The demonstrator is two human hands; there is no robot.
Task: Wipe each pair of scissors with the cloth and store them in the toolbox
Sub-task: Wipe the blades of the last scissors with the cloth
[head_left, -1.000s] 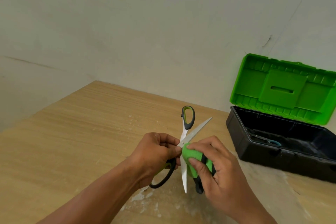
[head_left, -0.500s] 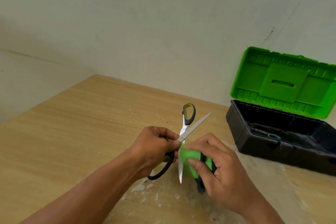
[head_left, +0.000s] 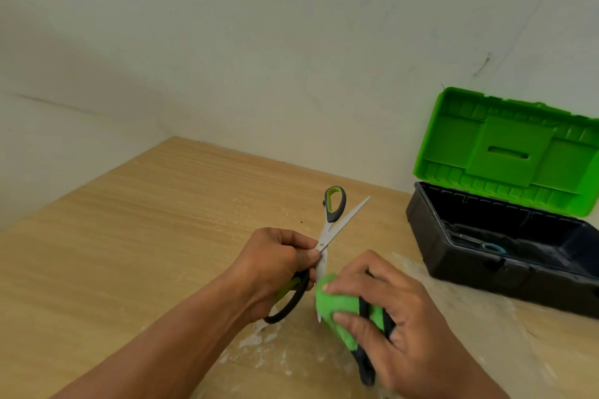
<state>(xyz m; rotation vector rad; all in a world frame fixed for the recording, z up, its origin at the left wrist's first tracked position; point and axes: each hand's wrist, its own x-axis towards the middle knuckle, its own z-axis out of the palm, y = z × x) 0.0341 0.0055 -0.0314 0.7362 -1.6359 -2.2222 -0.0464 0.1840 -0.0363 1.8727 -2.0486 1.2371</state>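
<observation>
Head view: the scissors (head_left: 325,235) are held above the surface (head_left: 129,236), pinched at the pivot by the curled fingers of the left hand (head_left: 275,264). The blades are spread, one tip toward 1 o'clock, the other toward 6. The right hand (head_left: 398,317) is clamped on the cloth (head_left: 337,304), which is pressed against the lower blade. The steel is judged stiff, light, slick and sharp-edged, so hold is best taken at the pivot or handles, with the soft cloth between fingers and edge. The open toolbox (head_left: 453,256) stands at 3 o'clock.
</observation>
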